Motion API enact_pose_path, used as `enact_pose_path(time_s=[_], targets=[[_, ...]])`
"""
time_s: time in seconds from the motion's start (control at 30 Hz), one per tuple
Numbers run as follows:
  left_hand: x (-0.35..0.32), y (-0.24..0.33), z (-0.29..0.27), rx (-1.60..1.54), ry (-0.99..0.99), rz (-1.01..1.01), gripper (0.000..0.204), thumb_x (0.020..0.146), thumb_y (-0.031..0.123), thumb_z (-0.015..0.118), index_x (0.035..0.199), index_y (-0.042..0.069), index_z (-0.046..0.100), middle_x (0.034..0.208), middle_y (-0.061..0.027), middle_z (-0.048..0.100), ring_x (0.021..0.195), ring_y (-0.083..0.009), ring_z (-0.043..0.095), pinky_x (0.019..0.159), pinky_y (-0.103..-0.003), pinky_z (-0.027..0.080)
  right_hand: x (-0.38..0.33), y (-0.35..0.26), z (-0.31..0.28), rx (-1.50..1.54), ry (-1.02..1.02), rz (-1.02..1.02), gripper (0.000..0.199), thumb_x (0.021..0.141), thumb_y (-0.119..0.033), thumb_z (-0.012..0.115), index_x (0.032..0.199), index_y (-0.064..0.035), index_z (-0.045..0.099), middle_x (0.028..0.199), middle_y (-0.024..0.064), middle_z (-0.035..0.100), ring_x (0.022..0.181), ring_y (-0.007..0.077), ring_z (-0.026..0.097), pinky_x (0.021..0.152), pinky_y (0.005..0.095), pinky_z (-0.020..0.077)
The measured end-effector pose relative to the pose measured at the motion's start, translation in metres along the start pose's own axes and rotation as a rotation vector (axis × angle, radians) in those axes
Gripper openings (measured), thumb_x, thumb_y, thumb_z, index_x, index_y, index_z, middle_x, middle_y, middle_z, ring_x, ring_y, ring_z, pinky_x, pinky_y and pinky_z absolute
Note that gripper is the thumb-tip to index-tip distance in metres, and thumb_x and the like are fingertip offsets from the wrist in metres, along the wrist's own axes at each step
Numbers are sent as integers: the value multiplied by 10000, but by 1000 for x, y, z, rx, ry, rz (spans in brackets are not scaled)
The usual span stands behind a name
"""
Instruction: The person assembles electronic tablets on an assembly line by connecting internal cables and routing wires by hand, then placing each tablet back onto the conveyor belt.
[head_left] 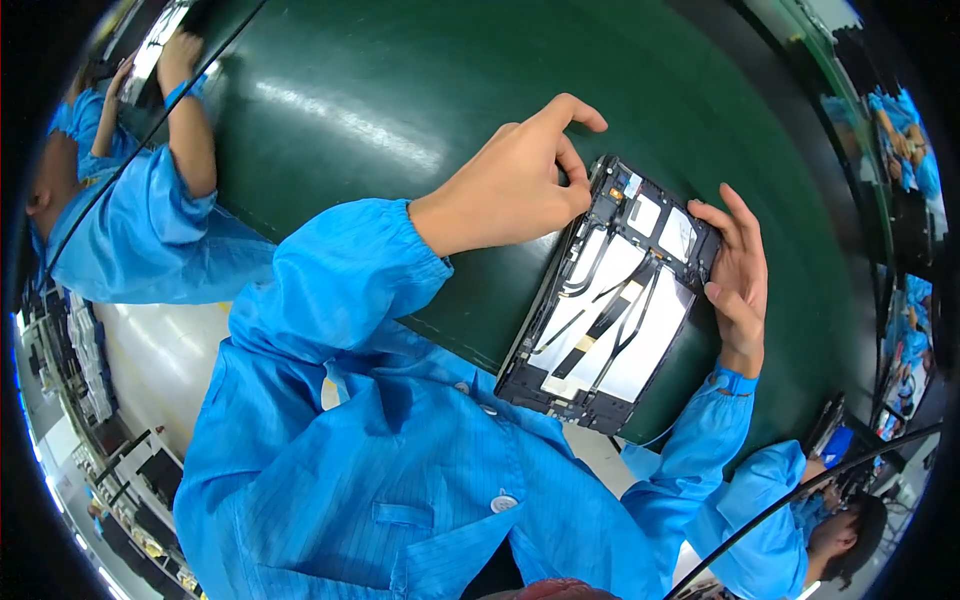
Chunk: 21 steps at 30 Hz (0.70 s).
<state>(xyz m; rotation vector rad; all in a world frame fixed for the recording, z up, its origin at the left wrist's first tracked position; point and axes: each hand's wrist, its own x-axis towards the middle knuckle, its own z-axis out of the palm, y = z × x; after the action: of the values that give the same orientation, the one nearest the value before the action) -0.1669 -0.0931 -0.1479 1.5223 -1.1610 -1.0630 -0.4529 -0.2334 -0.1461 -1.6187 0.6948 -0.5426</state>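
Note:
An opened tablet (622, 300) is held tilted above the green table, its inner side facing up. White panels, black flat cables and small parts along both short ends lie exposed in its dark frame. My left hand (510, 190) has its fingertips against the upper left edge near the corner, one finger raised and bent clear of it. Opposite, my right hand (738, 268) grips the upper right edge between thumb and fingers, with some fingers stretched past it. A blue band (735, 383) circles my right wrist. Part of the left fingertips is hidden behind the tablet's edge.
The green tabletop (380, 70) spreads around and beyond the tablet. A co-worker in a blue smock (150, 235) leans at the table on the left; another person (790, 530) sits at lower right. Black cables (140, 155) cross the view's sides. Shelving and equipment (140, 480) stand at lower left.

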Motion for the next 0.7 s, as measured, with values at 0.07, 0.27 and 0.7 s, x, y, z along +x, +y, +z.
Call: enact_pose_path(time_s=[0.07, 0.27, 0.7], targets=[[0, -1, 0, -7, 3, 3, 570, 951, -14, 690, 1484, 47, 497, 973, -93, 744, 713, -73, 674, 635, -290, 479, 0, 0, 0, 0, 1, 6, 1113, 656, -319, 746, 1666, 15, 417, 1470, 237, 652, 1410, 333, 602, 1259, 442, 398], [-2, -1, -10, -84, -7, 14, 544, 964, -4, 700, 1458, 42, 476, 956, -49, 725, 656, -25, 518, 604, -250, 400, -2, 0, 1, 13, 17, 11, 1106, 654, -290, 745, 1666, 13, 419, 1468, 240, 657, 1426, 343, 603, 1271, 457, 410], [-23, 23, -11, -197, -95, 370, 591, 901, -48, 702, 1447, 43, 493, 998, -19, 717, 633, -18, 421, 597, -216, 338, -1, -8, 25, -865, 412, -581, 233, 944, -117, 711, 1156, -61, 790, 1221, 130, 755, 1260, 349, 667, 1198, 523, 464]])
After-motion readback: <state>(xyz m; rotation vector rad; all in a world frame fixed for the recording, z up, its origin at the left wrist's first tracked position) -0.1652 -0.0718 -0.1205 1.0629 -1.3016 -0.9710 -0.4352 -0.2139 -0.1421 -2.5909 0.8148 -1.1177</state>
